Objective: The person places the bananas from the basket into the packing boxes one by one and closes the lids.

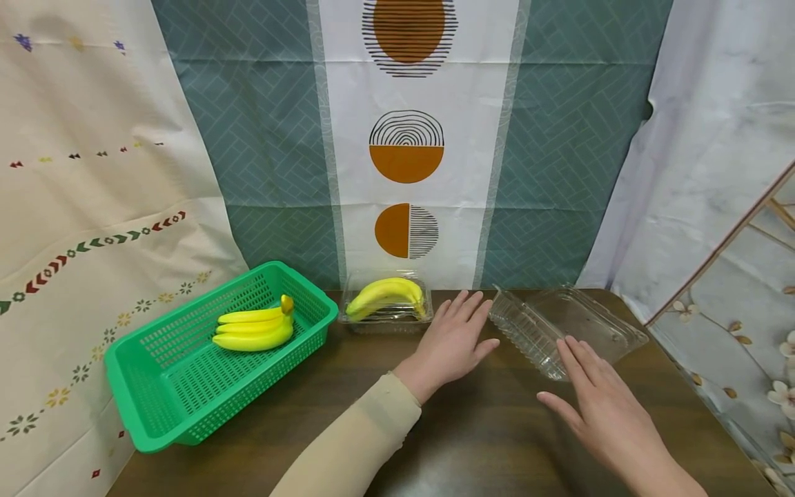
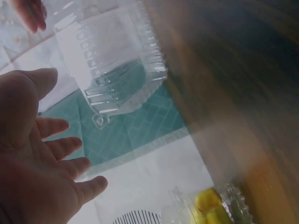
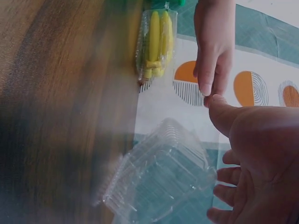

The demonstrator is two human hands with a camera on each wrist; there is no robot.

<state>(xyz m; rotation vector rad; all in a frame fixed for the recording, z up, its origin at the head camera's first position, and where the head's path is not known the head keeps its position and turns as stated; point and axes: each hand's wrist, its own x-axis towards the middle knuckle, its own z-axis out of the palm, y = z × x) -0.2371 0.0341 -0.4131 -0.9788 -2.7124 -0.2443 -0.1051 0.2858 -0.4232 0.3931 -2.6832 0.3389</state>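
An unfolded clear plastic clamshell container (image 1: 528, 331) sits at the back right of the table, its lid spread to the right. Close to its left side, my left hand (image 1: 446, 345) reaches forward with fingers extended and holds nothing. My right hand (image 1: 605, 407) hovers by the container's near edge, fingers straight, its fingertips overlapping the plastic in the head view. Left of the left hand stands a second clamshell (image 1: 388, 322) with yellow bananas (image 1: 386, 295) inside. In the right wrist view, my right hand (image 3: 261, 158) has the unfolded container (image 3: 159, 182) beyond its fingers.
A green plastic basket (image 1: 248, 407) stands on the left of the brown table (image 1: 472, 442), with a bunch of bananas (image 1: 257, 331) in it. Patterned cloth (image 1: 406, 96) hangs right behind the table, with more fabric (image 1: 702, 207) along the right side.
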